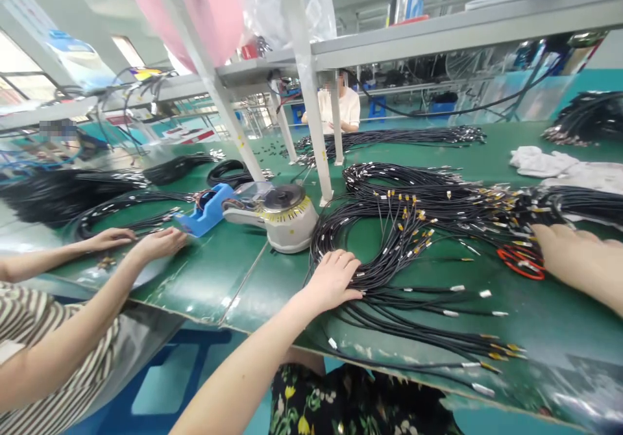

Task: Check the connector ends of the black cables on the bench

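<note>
My left hand (331, 280) is closed around the near left part of a coiled bundle of black cables (389, 260), thumb toward me and fingers over the top. White and yellow tags show along the cables, and several loose ends fan out to the right near the table edge. At the right side my right hand (581, 260) reaches over the cable ends; its fingertips are partly hidden, so its grip cannot be told. Beside it lie red rings (520, 261), which look like loops of wire or bands.
A round white tape dispenser (291, 227) and a blue tape holder (207, 211) stand left of the coil. Shelf posts (311, 117) rise behind. At left a co-worker's hands (160, 243) work at cables. White gloves (540, 161) lie at back right. Another person (348, 107) sits beyond.
</note>
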`<state>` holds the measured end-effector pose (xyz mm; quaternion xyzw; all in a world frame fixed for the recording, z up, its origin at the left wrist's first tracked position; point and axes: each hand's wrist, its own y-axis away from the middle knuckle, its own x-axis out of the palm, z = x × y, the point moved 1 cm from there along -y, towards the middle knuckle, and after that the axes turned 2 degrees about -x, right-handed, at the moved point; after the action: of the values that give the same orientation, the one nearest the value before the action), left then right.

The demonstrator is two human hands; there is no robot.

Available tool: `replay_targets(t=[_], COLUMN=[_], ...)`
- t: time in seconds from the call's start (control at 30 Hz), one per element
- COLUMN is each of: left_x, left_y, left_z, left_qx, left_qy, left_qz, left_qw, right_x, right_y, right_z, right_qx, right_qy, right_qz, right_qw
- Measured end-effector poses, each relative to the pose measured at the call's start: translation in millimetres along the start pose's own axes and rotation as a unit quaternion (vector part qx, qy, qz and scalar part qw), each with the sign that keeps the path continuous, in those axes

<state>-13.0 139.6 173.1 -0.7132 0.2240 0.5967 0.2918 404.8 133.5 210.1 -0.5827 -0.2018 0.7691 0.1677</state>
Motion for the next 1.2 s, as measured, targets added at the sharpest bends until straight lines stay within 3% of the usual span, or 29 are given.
replay_targets(t=[0.07,0.13,0.17,0.27,0.37,0.57,0.7,0.83,1.03,1.2], left_x=[-1.0,-2.8,-4.1,-9.4,-14.6,-16.4,-11.6,-5.5,-15.2,-26.7], left_y=[-5,-11,-16,-34,-51,-64,-67,-73,-62,-34], left_z=[8,15,18,25,34,64,80,86,76,51], left_qx=[0.031,0.061,0.077,0.121,0.13,0.129,0.119,0.086,0.052,0.122], left_qy=[0.003,0.01,0.016,0.009,-0.073,-0.151,-0.167,-0.168,-0.129,-0.053], left_qz=[0.015,0.041,0.06,0.12,0.153,0.134,0.105,0.082,0.067,0.078], left_qw=[0.999,0.997,0.995,0.985,0.977,0.971,0.973,0.979,0.988,0.988], right_x=[11,24,31,53,77,106,100,87,87,82], right_y=[9,21,25,30,19,-7,-16,-23,-6,9], right_z=[35,83,108,172,204,204,193,165,126,141], right_qx=[-0.068,-0.213,-0.243,-0.307,-0.319,-0.319,-0.301,-0.253,-0.221,-0.231], right_qy=[0.021,0.02,0.0,-0.069,-0.059,0.007,0.048,0.089,0.091,0.054], right_qz=[0.042,0.149,0.163,0.2,0.229,0.266,0.28,0.285,0.243,0.196], right_qw=[0.997,0.965,0.956,0.928,0.918,0.91,0.911,0.92,0.94,0.951])
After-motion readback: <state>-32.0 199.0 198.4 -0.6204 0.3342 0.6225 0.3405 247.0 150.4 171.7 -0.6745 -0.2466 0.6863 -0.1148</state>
